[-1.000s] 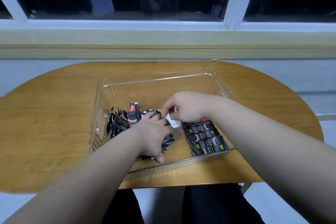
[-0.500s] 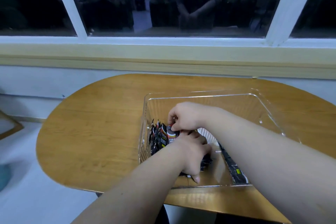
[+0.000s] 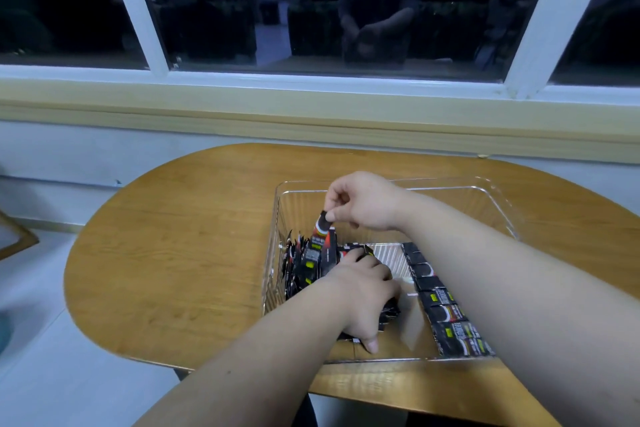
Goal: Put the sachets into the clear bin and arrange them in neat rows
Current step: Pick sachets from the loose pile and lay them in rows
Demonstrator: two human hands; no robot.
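A clear plastic bin (image 3: 491, 204) stands on the wooden table. Several black sachets stand on edge in a row (image 3: 304, 263) by the bin's left wall. Another row of sachets (image 3: 446, 315) lies flat along the right side. My right hand (image 3: 363, 201) pinches the top of one black sachet (image 3: 322, 227) and holds it upright over the left row. My left hand (image 3: 363, 291) rests curled on a bunch of sachets in the bin's middle; the sachets under its palm are mostly hidden.
The oval wooden table (image 3: 180, 253) has bare surface to the left of the bin and behind it. A wall with a sill and a dark window (image 3: 311, 10) runs along the far side. The floor lies at the left.
My right hand has lifted one sachet up above the left row. The view has shifted, so the bin now sits further right in the frame. My left hand stays on the middle pile.
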